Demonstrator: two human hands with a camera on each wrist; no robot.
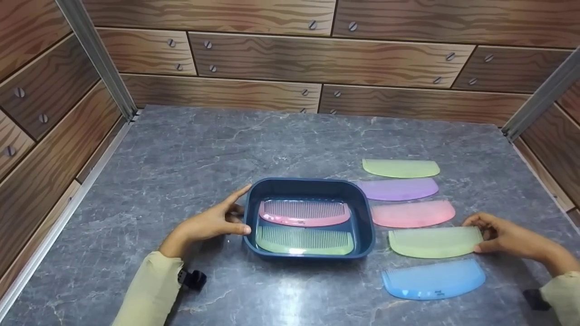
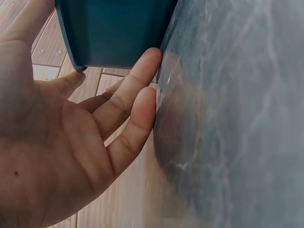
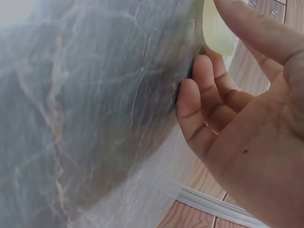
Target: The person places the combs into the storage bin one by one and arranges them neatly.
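A dark blue plastic tub [image 1: 309,180] stands on the table with a pink comb [image 1: 304,220] and a green comb [image 1: 304,246] lying in it. My left hand [image 1: 213,220] rests against the tub's left end, thumb and forefinger spread along its rim. In the left wrist view, its lower fingers [image 2: 128,99] are down at the tabletop beside the tub's wall [image 2: 118,33]. My right hand [image 1: 509,237] pinches the right end of another green comb [image 1: 435,242] between thumb and fingers. That comb's pale end [image 3: 216,33] shows by the thumb in the right wrist view.
Right of the tub, more combs lie in a column: light green [image 1: 401,168], purple [image 1: 401,189], pink [image 1: 414,214] and, nearest me, blue [image 1: 433,280]. The grey marbled table [image 1: 226,145] is enclosed by wood-patterned walls [image 1: 272,54] at the back and sides.
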